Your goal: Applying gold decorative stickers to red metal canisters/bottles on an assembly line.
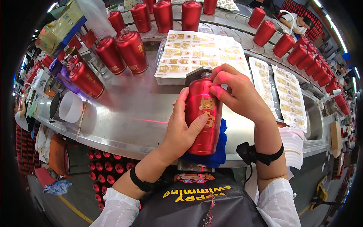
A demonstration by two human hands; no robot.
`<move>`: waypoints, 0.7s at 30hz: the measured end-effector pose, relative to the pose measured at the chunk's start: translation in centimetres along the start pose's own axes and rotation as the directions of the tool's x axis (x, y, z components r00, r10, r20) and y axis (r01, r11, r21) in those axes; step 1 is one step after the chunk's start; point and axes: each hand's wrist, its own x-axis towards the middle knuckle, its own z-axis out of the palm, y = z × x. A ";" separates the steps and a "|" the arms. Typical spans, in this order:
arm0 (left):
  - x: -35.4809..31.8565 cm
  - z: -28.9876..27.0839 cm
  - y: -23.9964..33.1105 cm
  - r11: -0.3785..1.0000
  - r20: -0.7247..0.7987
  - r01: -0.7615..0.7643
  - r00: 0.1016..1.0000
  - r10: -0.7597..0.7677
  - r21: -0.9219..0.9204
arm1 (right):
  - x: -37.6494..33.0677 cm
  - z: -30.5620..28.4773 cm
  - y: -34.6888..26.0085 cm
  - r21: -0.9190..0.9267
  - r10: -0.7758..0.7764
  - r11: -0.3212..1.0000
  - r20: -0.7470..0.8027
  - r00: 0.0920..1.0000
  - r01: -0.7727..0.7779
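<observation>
Steel bench [124, 113], red bottles [130, 51], label sheets [196, 51]

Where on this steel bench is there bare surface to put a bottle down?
Bare steel bench top lies between the lying red bottle on the left, the gold sticker sheet behind and the left hand. The right side is crowded with narrow sticker strips; the back conveyor is full of bottles.

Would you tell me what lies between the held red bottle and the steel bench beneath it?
In the head view, a blue cloth lies between the red bottle and the steel bench.
</observation>
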 end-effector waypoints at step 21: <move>0.1 -0.1 0.1 0.967 0.070 0.110 0.993 -0.096 -0.232 | 0.0 0.4 0.1 0.055 0.063 0.997 -0.042 0.997 -0.060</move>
